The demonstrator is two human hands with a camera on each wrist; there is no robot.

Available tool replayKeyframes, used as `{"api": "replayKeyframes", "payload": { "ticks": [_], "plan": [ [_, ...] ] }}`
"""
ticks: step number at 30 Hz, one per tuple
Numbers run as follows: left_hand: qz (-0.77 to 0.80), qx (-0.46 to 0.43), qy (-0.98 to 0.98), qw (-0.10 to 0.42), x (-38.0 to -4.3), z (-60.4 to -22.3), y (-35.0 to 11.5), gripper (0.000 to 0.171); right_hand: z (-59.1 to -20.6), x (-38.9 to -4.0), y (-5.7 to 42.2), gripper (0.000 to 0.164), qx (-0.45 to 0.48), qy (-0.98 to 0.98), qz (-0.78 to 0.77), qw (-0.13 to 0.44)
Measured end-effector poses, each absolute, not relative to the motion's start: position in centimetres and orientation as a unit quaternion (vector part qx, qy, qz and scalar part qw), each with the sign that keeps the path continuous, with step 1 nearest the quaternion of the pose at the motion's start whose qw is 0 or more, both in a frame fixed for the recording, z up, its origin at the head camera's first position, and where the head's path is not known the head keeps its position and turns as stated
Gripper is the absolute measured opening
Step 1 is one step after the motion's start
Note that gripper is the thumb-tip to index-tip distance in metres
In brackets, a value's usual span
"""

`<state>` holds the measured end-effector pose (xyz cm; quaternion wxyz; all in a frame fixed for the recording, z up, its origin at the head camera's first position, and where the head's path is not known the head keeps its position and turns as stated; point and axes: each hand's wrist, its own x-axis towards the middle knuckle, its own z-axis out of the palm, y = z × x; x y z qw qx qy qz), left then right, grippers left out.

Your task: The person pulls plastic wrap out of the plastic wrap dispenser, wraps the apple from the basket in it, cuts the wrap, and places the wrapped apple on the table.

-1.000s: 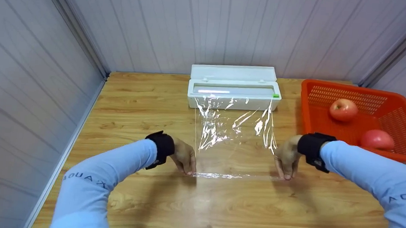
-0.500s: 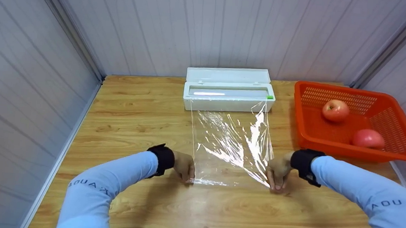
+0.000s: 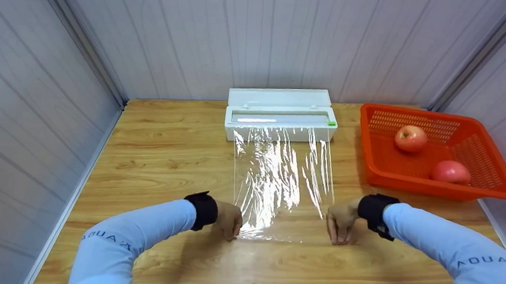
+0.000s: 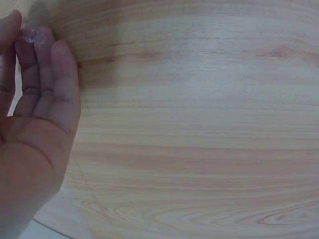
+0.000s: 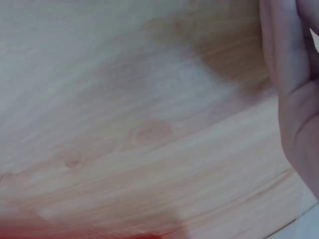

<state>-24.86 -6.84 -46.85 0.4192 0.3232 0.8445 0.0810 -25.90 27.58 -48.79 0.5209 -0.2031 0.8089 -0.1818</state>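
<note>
Clear plastic film [image 3: 263,182] is being held out over the middle of the worktop [image 3: 160,149], from a white box [image 3: 281,110] near the back edge towards the unseen front edge. Its near left corner is being pinched by the left hand [image 3: 229,219], a scrap of it showing at the fingertips in the left wrist view. By the near right corner, the fingers of the right hand [image 3: 340,220] are pointing down and, it seems, pinching the film; their tips are being cut off in the right wrist view.

As far as can be judged, the drawing-out is largely being accomplished: a broad sheet is hanging between box and hands, creased and shining. Separation is apparently remaining undone, since the sheet is running unbroken to the box's front. A green tab [image 3: 332,123], perhaps a cutter slide, is sitting at the box's right end, and the lid [image 3: 280,98] is standing raised.

Towards the worktop's back right corner, an orange basket [image 3: 430,186] is being left untouched. Inside, one apple [image 3: 411,139] and a second apple [image 3: 451,172] are lying apart, both unwrapped as far as is showing.
</note>
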Motion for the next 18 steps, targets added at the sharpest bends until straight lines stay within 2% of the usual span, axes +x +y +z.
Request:
{"api": "replayKeyframes", "payload": {
  "ticks": [3,5,8,18],
  "plan": [
    [0.046,0.353,0.85,0.387,-25.4,-47.5,-6.6,0.004,-47.4,-25.7,26.4,0.017,-0.189,0.809,-0.176,0.528],
    [0.033,0.389,0.846,0.362,-26.3,-49.1,-6.8,0.01,-46.8,-25.5,26.1,0.018,-0.183,0.812,-0.17,0.527],
    [0.007,0.405,0.849,0.34,-26.5,-49.5,-6.5,0.014,-46.5,-25.4,26.0,0.018,-0.188,0.819,-0.155,0.519],
    [-0.05,0.397,0.871,0.284,-24.4,-46.2,-5.9,0.009,-45.9,-24.8,25.4,0.02,-0.199,0.835,-0.094,0.504]
  ]
}}
